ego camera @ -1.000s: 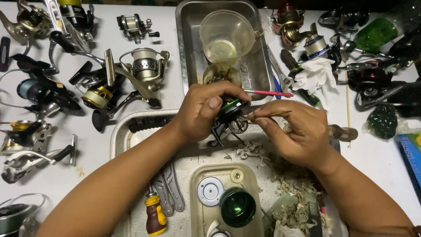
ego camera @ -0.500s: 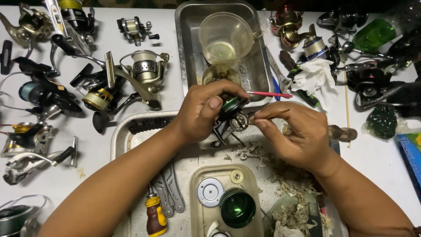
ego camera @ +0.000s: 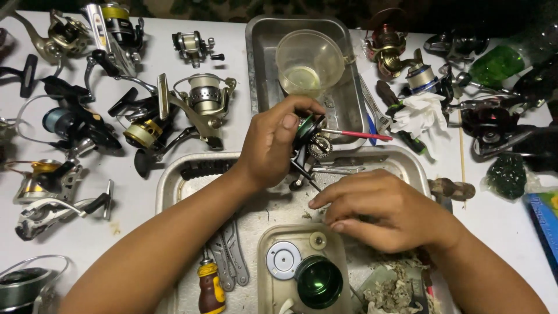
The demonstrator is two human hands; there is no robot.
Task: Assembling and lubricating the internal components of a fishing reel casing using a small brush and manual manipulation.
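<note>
White tabletop point(ego camera: 145, 203) crowded with fishing reels, and a big steel tray point(ego camera: 174, 186) sits front and centre. Above it the left hand point(ego camera: 270, 145) has its grip clamped on a dark reel body point(ego camera: 308, 139). The right hand point(ego camera: 383, 209) is low over the tray, fingers pinched together; what they pinch, I cannot tell. A green spool point(ego camera: 318, 282) sits just beneath.

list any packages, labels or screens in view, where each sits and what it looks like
Blue box or packet: cut off at the right edge of the white table, flat, blue with a yellow patch.
Yellow label on the small brown bottle: bottom of the picture, in the tray beside the left forearm, a yellow band around a dark brown body.
No screens or signs in view.
</note>
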